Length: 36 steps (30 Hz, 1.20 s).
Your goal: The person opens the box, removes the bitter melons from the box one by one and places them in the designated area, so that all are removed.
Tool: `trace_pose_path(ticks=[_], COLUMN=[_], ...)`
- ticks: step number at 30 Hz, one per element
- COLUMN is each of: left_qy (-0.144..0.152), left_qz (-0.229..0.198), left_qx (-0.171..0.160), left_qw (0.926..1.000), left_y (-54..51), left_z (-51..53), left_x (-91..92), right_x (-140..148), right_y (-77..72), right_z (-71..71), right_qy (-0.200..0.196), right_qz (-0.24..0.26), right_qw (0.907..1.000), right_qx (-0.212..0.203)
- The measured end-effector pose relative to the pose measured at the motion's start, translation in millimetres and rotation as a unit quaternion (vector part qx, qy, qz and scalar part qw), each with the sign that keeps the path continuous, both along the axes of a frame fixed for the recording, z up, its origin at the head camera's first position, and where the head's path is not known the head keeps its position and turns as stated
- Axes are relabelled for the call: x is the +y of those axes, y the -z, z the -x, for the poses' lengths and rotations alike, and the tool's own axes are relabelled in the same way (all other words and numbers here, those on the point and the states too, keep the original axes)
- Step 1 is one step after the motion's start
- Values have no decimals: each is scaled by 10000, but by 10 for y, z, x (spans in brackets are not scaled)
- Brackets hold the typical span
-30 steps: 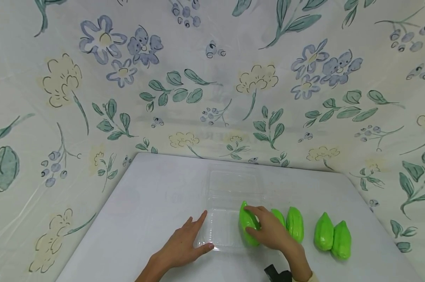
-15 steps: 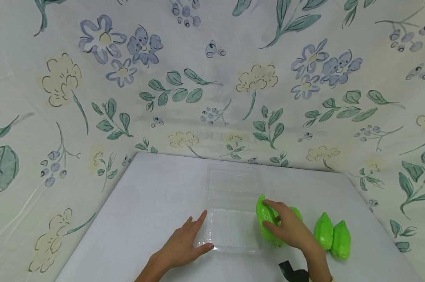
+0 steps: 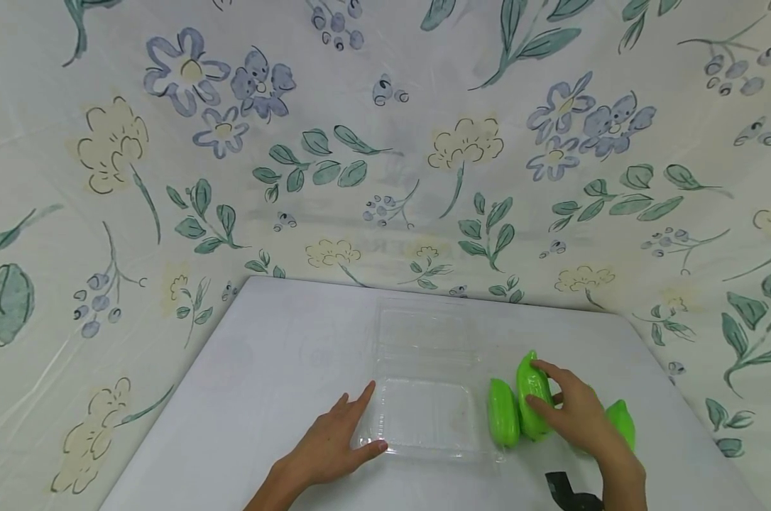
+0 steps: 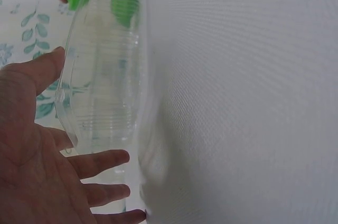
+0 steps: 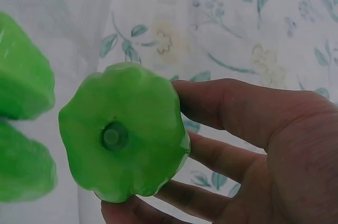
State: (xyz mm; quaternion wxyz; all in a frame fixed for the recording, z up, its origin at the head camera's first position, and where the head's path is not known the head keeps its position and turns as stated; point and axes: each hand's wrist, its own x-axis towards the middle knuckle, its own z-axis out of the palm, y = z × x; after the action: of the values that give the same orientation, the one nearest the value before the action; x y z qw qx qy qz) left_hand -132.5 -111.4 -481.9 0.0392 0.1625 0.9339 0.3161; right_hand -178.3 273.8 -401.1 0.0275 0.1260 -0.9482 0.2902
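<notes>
My right hand holds a bright green, ribbed, gourd-like piece with a pointed tip, thumb and fingers around its side. Its lobed end, with a round stem spot, faces the right wrist camera. Just left of it is a similar green piece, beside the clear plastic clamshell container, which lies open. Along the container's left edge rests my left hand, fingers and thumb spread. Right of my right hand another green piece shows; a further one is mostly hidden behind that hand.
A white table bears everything. Flower-patterned cloth rises behind it and along the sides. Beyond the container's near half lies its flat far half. A black strap sits at my right wrist.
My right hand has carried the green gourd-like piece rightward, from over the container's right side to beyond the similar piece standing beside it. My left hand has stayed in place.
</notes>
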Motion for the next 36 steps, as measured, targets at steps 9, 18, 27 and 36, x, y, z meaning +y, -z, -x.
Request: trace_pose_path(ticks=[9,18,27,36], left_qy=[26,8,35,50], left_qz=[-15,-10,21,-14], left_qx=[-29,-34,-56,7], left_qw=[10000,10000,10000,10000], left_y=[10,21,51,32], left_z=[17,9,34,23], left_x=[0,-22,-25,-10], right_x=[305,612,900,1249], right_y=[-25,18,67,184], right_z=[-59,-67,-80,-174], right_qy=[421,844,1268,1660], right_qz=[-279,-615,-758,-939], right_qw=[9984,9923,9821,9715], right_qx=[-272,-669,-1171,-1409])
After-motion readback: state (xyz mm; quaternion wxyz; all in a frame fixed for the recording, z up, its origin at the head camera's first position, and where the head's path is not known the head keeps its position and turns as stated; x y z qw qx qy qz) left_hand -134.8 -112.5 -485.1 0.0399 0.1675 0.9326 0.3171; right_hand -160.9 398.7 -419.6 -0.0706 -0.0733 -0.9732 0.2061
